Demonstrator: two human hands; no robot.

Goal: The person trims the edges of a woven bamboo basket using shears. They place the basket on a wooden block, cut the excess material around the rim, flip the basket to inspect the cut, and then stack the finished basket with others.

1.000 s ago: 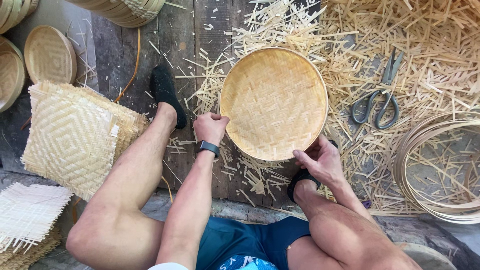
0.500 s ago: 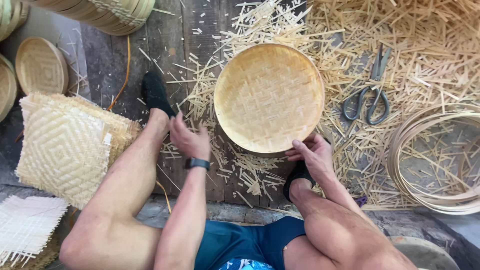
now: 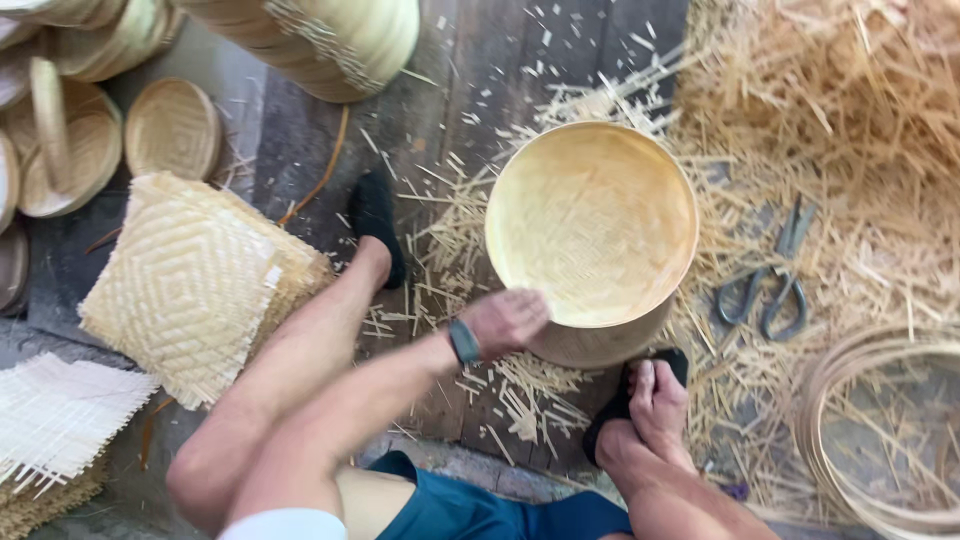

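Woven mats (image 3: 190, 280) lay stacked at the left. The left hand (image 3: 505, 322) gripped the near rim of the basket (image 3: 592, 222), which stood tilted on the planks (image 3: 480, 120) among straw. Scissors (image 3: 770, 280) lay to its right. The right hand was out of sight.

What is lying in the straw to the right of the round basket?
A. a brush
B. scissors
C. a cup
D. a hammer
B, a pair of scissors with looped handles lies on the straw just right of the round basket.
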